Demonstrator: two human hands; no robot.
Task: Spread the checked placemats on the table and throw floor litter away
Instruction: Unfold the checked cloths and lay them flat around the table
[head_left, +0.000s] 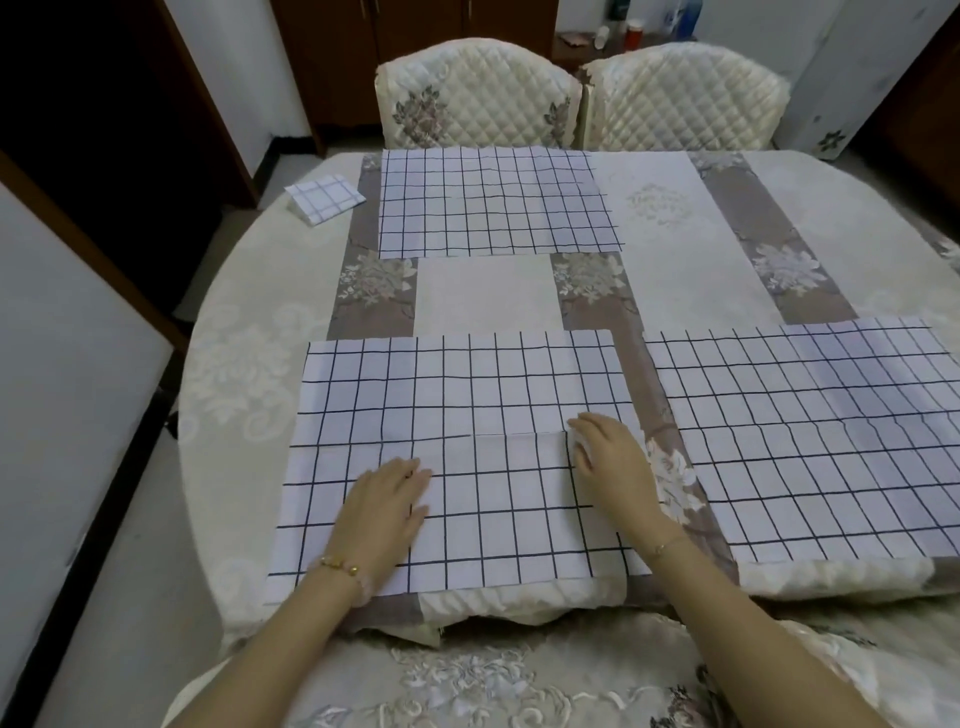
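Three white placemats with dark checks lie spread on the round table (244, 332). The near-left placemat (467, 395) is under both my hands. My left hand (387, 506) lies flat on its lower left part, fingers straight. My right hand (610, 457) presses flat on its right side, next to a fold line. A second placemat (810, 436) lies to the right, and a third placemat (493, 202) lies at the far side. A folded placemat (324, 197) sits at the table's far left edge.
Two quilted cream chairs (478, 98) (685, 93) stand behind the table. A chair back with floral cover (493, 680) is right below me. Bottles and jars (634, 34) stand on a dark shelf at the back. A strip of pale floor (104, 545) runs along the left.
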